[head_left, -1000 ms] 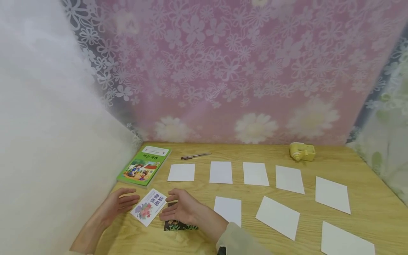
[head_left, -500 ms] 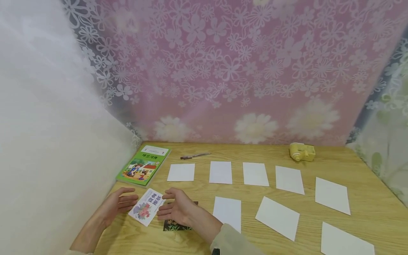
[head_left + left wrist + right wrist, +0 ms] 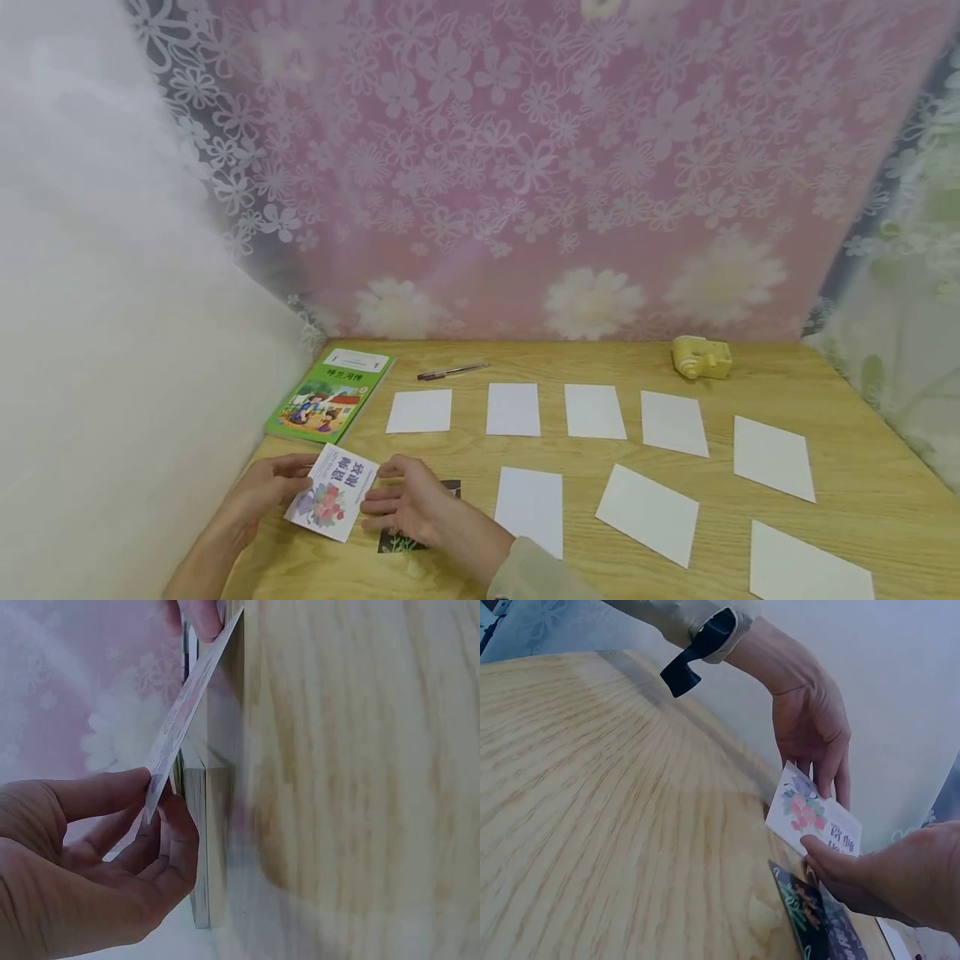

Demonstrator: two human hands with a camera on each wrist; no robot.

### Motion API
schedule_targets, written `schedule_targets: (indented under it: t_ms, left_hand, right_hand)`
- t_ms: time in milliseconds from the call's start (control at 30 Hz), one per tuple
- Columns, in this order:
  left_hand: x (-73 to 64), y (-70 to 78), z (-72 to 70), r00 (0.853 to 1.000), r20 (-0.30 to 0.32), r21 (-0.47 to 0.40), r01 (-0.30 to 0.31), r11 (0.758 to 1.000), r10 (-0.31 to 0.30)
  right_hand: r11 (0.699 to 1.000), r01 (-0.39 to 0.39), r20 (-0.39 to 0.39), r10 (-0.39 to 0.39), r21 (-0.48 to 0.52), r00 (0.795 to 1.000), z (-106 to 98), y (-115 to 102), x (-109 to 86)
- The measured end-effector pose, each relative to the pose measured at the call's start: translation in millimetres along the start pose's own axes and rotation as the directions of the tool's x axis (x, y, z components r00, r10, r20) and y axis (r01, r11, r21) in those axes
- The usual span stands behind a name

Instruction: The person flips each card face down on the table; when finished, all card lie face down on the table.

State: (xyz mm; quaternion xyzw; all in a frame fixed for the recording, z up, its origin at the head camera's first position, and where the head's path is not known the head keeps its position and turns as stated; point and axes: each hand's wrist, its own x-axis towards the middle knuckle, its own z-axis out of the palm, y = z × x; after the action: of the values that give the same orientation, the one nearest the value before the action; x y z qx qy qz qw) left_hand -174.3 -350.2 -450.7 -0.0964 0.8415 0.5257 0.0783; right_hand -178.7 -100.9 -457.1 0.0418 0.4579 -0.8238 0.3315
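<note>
My left hand [image 3: 264, 492] pinches the left edge of a white card [image 3: 330, 500] with printed characters and red and purple flowers. In the left wrist view the card [image 3: 187, 712] slants up off the wooden table, between the thumb and fingers. Across from it, my right hand [image 3: 416, 504] has its fingers loosely extended, the fingertips right at the card's right edge. From the right wrist view, the right thumb [image 3: 825, 855] overlaps the card's face. Partly hidden under the right hand lies a dark card [image 3: 393, 542] with a plant pattern.
A green picture book [image 3: 330, 396] lies behind the left hand, with a pen [image 3: 453, 372] beyond it. Several blank white cards [image 3: 513, 410] lie in two rows across the table. At the back right stands a small yellow object [image 3: 701, 358].
My left hand has come in from beside the flower card and now pinches it; the card's left side is raised. The right hand has moved slightly left, staying beside the card.
</note>
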Motion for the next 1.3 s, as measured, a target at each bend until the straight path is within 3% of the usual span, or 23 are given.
schedule_targets:
  t_ms: [167,500,600,900,1067,1300]
  left_hand:
    - [-1.5,-8.1,-2.0,0.999,-0.048,-0.041,0.014,0.999,-0.016]
    - [-6.6,-4.9,-3.9,0.998,-0.063,-0.117,-0.007,0.993,0.000]
    - [-7.3,-4.5,-4.9,0.997,-0.080,-0.137,0.000,0.991,-0.011]
    - [-9.8,-12.1,-8.5,0.997,-0.072,-0.241,0.002,0.971,-0.020]
    - [-14.1,-12.8,-14.3,1.000,-0.018,-0.277,-0.011,0.961,0.006]
    - [-16.3,-14.9,-25.6,0.989,0.127,-0.169,-0.051,0.984,0.073]
  right_hand:
    - [1.000,0.012,-0.002,-0.012,-0.010,1.000,-1,7,0.7]
    - [0.979,0.160,-0.039,-0.166,-0.129,0.985,0,6,1.2]
    - [0.977,0.154,-0.045,-0.162,-0.147,0.986,2,3,-1.9]
    - [0.983,0.139,0.029,-0.136,-0.118,0.990,6,0,-6.0]
    - [0.981,0.150,0.039,-0.146,-0.126,0.988,7,-1,-5.2]
    - [0.981,0.122,0.071,-0.113,-0.149,0.991,7,-2,-6.2]
